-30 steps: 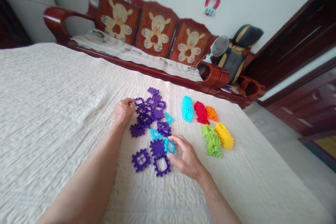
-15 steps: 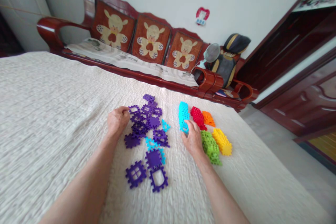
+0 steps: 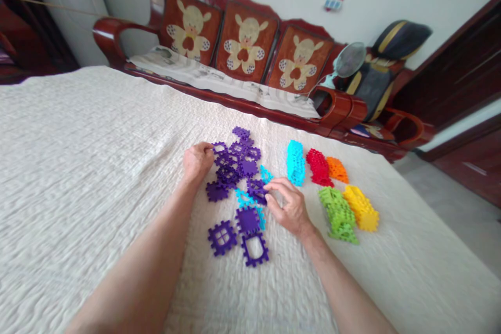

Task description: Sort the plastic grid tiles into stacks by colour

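Note:
Purple plastic interlocking tiles (image 3: 249, 168) lie in a loose heap with toothed edges, some solid and some with window cut-outs. At the heap's far left, my left hand (image 3: 199, 162) is closed, its fingertips pinching the edge of a purple frame tile (image 3: 219, 145). My right hand (image 3: 288, 204) is open above the heap's right side, thumb and fingers apart beside a purple tile (image 3: 256, 191). Light-blue pieces (image 3: 245, 198) lie among the purple ones; a light-blue triangle (image 3: 266, 174) is just beyond my right fingertips. A stacked light-blue row (image 3: 296, 163) stands farther right.
Sorted red (image 3: 319, 167), orange (image 3: 337, 169), green (image 3: 337, 214) and yellow (image 3: 360, 207) piles sit to the right on the cream quilted cover (image 3: 117, 167). Beyond its far edge stands a wooden sofa (image 3: 227, 99) with bear cushions, and a small fan (image 3: 350, 60).
My right hand has moved left from the light-blue row to the purple heap. My left hand stays at the same frame tile. The view has shifted, so everything appears farther right.

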Demonstrator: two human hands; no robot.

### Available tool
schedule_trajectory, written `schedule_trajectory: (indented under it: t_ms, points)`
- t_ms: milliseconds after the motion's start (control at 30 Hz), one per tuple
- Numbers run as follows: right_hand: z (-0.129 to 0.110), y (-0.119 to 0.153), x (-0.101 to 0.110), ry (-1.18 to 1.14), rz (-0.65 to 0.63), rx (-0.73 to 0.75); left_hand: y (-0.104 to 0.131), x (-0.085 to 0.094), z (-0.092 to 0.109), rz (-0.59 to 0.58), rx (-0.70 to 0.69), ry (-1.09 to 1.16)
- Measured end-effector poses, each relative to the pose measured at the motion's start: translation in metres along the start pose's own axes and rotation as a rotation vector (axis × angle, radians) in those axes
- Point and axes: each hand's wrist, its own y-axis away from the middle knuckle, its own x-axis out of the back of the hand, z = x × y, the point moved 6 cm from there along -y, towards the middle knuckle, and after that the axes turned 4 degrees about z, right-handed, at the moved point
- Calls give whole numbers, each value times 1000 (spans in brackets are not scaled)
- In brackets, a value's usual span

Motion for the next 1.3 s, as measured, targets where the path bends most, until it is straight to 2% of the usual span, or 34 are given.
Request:
schedule_trajectory:
  t_ms: [133, 333, 433, 600, 933, 1033, 1167, 1300]
  points:
    - [-17, -2, -11, -88, -243, 39, 1, 1, 1, 26, -3, -5]
    - [-16, 2, -5, 60, -541, -47, 1, 0, 0, 23, -10, -16]
    - [-24, 5, -7, 109, -635, -76, 1, -1, 0, 22, -5, -21]
    - [-30, 10, -12, 127, -670, -75, 1, 0, 1, 17, -4, -20]
    - [-29, 5, -12, 96, -601, -114, 5, 3, 4, 24, -24, 3]
    - [-32, 5, -12, 92, -614, -109, 4, 2, 4, 21, -26, 2]
    - [-34, 11, -17, 154, -634, -105, 4, 1, 3, 30, -30, 8]
    - [-35, 16, -22, 247, -571, -125, 5, 1, 3, 17, -34, 11]
